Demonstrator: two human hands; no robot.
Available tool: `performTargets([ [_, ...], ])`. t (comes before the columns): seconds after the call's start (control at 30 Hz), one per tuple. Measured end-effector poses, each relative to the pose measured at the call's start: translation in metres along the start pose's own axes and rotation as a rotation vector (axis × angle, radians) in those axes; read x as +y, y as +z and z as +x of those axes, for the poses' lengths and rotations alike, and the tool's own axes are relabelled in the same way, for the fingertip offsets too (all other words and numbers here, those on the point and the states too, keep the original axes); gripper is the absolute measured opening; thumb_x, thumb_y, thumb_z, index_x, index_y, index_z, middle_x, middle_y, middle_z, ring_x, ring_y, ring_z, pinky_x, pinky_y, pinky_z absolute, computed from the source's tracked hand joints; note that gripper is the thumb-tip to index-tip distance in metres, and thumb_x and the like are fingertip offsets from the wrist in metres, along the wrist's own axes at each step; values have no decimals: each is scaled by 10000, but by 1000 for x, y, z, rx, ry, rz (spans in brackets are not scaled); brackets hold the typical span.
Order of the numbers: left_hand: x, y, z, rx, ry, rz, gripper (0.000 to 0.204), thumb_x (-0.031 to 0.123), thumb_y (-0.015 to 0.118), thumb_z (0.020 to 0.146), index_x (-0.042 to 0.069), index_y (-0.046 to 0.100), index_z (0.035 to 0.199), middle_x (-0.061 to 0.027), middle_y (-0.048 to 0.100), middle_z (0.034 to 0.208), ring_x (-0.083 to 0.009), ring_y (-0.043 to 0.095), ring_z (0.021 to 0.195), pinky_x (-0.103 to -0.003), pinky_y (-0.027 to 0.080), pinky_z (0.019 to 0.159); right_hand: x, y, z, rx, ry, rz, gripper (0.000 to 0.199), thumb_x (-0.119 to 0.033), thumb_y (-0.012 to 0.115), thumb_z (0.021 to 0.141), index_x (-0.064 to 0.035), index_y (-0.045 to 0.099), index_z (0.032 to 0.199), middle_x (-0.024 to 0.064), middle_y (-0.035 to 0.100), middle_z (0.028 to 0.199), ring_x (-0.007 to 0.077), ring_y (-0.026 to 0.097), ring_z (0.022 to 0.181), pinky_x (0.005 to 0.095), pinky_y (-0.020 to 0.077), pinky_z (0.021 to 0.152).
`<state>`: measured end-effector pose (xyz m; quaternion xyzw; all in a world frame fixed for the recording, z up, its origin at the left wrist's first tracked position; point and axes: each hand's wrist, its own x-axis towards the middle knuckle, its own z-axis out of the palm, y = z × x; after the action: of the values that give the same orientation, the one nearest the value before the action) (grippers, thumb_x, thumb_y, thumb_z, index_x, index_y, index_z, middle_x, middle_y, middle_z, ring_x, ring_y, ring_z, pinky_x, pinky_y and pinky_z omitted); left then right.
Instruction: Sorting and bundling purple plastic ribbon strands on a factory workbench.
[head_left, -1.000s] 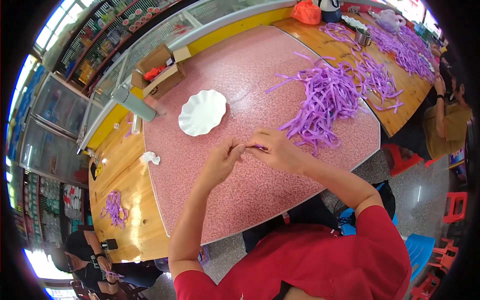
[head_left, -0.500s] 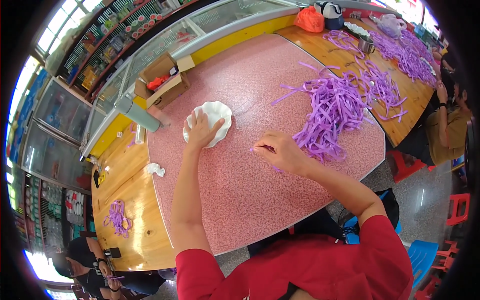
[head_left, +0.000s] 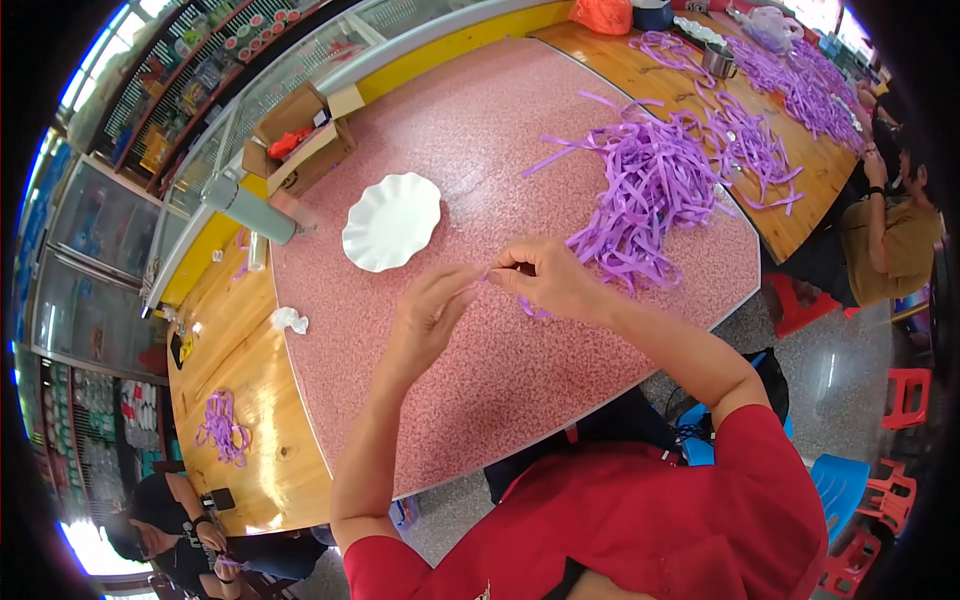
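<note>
My right hand [head_left: 548, 277] is closed in a pinch on a purple ribbon [head_left: 533, 308], whose loose part shows below the fingers. My left hand [head_left: 432, 312] meets it fingertip to fingertip, its fingers drawn together on a small purple bit of the ribbon; the exact grip is partly hidden. Beyond my left hand lies a white scalloped dish [head_left: 392, 222], with neither hand touching it. A large tangled heap of purple ribbons [head_left: 645, 200] spreads to the right of my right hand, on the pink speckled table [head_left: 430, 420].
A cardboard box [head_left: 315, 155], a pale green bottle [head_left: 250, 208] and a crumpled white tissue [head_left: 290, 320] sit along the table's left side. More ribbons [head_left: 222, 428] lie on the left wooden table. A metal cup [head_left: 718, 62] stands far right. Two people sit nearby.
My left hand has come off the white dish and moved right and nearer to me, meeting my right hand at the ribbon. The whole view has shifted slightly.
</note>
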<state>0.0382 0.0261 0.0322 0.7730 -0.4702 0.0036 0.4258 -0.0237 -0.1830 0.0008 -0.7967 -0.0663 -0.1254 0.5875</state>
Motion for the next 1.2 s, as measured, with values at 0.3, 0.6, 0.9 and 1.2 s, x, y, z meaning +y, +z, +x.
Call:
performTargets([
  [0.3,25,15,-16,162,-57,-27,193,12,728,826,2,689,1015,-128,701,961,-262,687,868,-330,531,755,-31,3,-18,-40,-118,-138,163,-138,693,846,20,688,887,174,655,774,264,638,682,382,468,609],
  [0.6,33,14,-24,165,-111,-71,124,-6,703,837,-3,677,958,-126,693,892,-238,678,825,-318,512,728,-38,3,-27,-48,-275,-198,144,-127,696,837,12,671,859,156,628,787,332,619,734,415,470,646],
  [0.9,25,6,-37,46,-264,-255,85,13,725,837,18,663,896,-29,652,884,-117,612,860,-267,482,780,-50,-1,-30,-164,-310,-214,121,-93,701,851,4,677,920,102,615,808,221,597,706,342,455,616],
  [1.2,35,6,-46,-9,-481,-564,127,78,738,857,18,654,930,-24,661,910,-109,618,888,-272,499,844,-63,0,-35,-250,-206,-196,125,-104,710,834,-6,680,905,96,599,790,213,597,703,334,455,609],
])
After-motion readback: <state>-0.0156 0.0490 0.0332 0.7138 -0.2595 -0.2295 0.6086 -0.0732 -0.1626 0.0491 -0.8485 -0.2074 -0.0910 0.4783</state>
